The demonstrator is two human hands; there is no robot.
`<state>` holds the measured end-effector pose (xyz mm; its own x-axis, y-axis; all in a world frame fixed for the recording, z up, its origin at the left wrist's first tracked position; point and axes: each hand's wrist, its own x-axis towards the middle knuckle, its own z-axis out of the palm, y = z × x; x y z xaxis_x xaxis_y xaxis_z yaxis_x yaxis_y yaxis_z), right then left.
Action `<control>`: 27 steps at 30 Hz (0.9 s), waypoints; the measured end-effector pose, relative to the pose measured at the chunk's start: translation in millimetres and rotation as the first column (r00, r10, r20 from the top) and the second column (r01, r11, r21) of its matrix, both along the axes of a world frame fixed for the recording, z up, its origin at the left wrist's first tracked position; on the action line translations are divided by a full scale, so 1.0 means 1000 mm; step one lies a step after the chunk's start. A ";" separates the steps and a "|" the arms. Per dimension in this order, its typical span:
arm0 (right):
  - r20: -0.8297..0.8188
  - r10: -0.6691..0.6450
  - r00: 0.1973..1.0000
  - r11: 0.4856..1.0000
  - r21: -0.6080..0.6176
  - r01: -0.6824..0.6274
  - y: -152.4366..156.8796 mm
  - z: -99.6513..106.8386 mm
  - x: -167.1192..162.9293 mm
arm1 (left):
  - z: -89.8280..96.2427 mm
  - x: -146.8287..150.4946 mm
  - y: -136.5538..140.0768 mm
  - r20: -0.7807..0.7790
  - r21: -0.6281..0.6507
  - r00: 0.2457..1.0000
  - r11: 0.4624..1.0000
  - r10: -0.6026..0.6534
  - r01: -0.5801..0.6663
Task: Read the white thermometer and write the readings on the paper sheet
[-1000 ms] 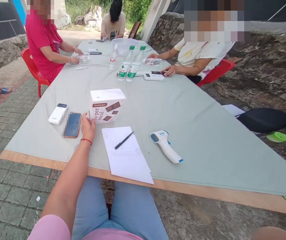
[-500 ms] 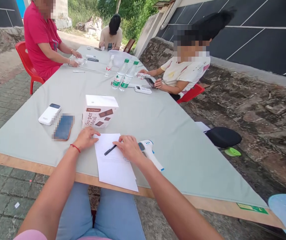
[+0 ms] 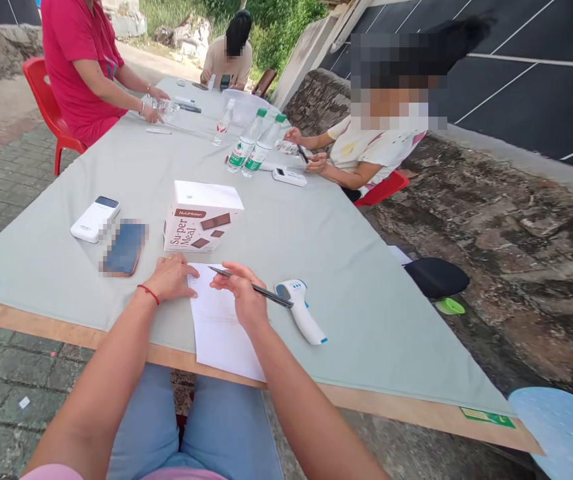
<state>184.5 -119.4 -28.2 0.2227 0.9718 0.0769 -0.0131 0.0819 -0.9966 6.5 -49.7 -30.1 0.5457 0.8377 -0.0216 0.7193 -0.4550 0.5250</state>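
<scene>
A black pen point(image 3: 266, 293) is held in my right hand point(image 3: 243, 291), above the paper, its tip pointing left and its back end reaching toward the thermometer. My left hand point(image 3: 170, 278) rests at the upper left edge of the white paper point(image 3: 223, 337), thumb and fingers apart, a red string around the wrist. Faint print shows on the sheet, which overhangs the table's front edge slightly. Just beyond my hands stands a white and brown "Super Meal" box point(image 3: 203, 217). To the right of my right hand lies a white infrared thermometer point(image 3: 303, 313).
Left of the box lie a white power bank point(image 3: 95, 220) and a phone point(image 3: 123, 248). Two green-capped water bottles point(image 3: 249, 143), another power bank point(image 3: 289, 177) and a plastic basin point(image 3: 249, 107) are farther along the cloth-covered table point(image 3: 391, 320). Three people sit around it.
My right hand has picked the pen up off the paper and turned it in the fingers. My left hand stays at the sheet's edge.
</scene>
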 end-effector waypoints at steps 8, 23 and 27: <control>0.083 -0.148 0.985 0.987 -0.056 0.153 0.013 -0.036 -0.026 | 0.012 0.001 -0.005 -0.127 -0.051 0.992 0.998 -0.030 0.023; 0.242 -0.116 0.963 0.992 -0.011 0.122 0.012 -0.050 -0.030 | 0.016 0.003 -0.008 -0.167 -0.035 0.985 0.999 -0.036 0.031; 0.268 -0.108 0.957 0.993 -0.013 0.116 0.011 -0.048 -0.030 | 0.014 0.003 -0.008 -0.168 -0.028 0.985 0.999 -0.041 0.037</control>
<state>154.4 -108.0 -76.6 0.3052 0.9445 0.1215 0.2605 0.0400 -0.9646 9.5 -57.4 -16.0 0.5649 0.8138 -0.1363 0.7803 -0.4731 0.4090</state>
